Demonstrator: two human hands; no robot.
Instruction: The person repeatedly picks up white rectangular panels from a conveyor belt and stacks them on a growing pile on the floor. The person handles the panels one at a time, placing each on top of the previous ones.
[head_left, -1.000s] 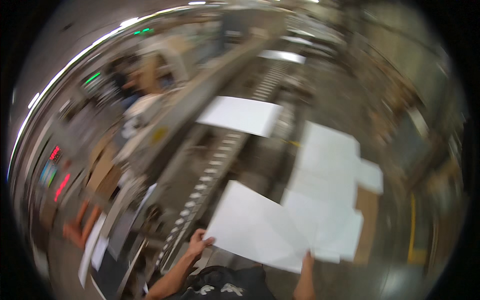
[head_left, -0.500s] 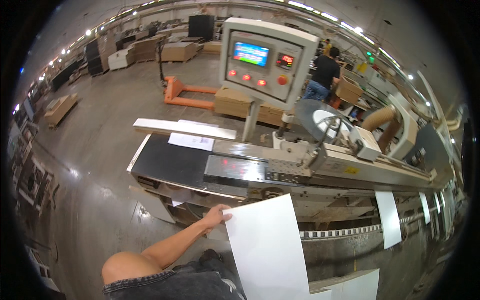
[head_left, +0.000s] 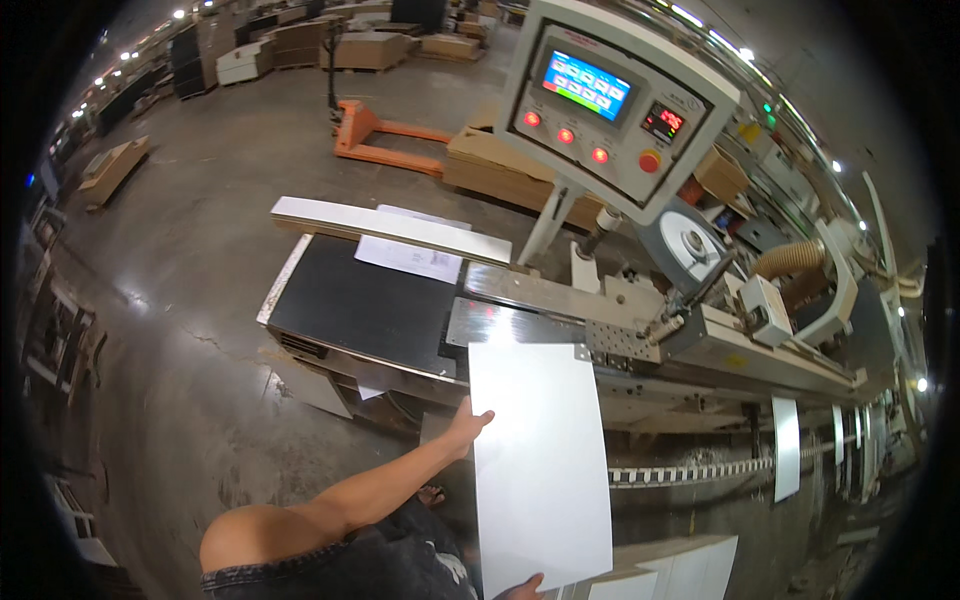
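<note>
A white rectangular panel (head_left: 540,460) is held before me, its far end over the metal infeed plate (head_left: 510,325) of what looks like an edge-banding machine. My left hand (head_left: 468,428) grips the panel's left edge, thumb on the top face and fingers hidden beneath. At the near edge, my right hand (head_left: 525,588) shows only in part; its thumb lies on the panel's corner and the rest is out of sight. Left of the plate is the machine's black side table (head_left: 365,305), with a paper sheet (head_left: 410,258) and a long white strip board (head_left: 390,228) along its far side.
The control box (head_left: 615,105) with a lit screen stands on a post beyond the plate. A large reel (head_left: 690,245) sits at right. White panels travel along the toothed conveyor chain (head_left: 690,470). More white panels (head_left: 690,575) are stacked near me. An orange pallet jack (head_left: 385,140) stands behind.
The panel has moved away from me, its far end rising onto the metal plate. My right hand has come into view at its near edge. The view has shifted, and the co-worker is no longer visible.
</note>
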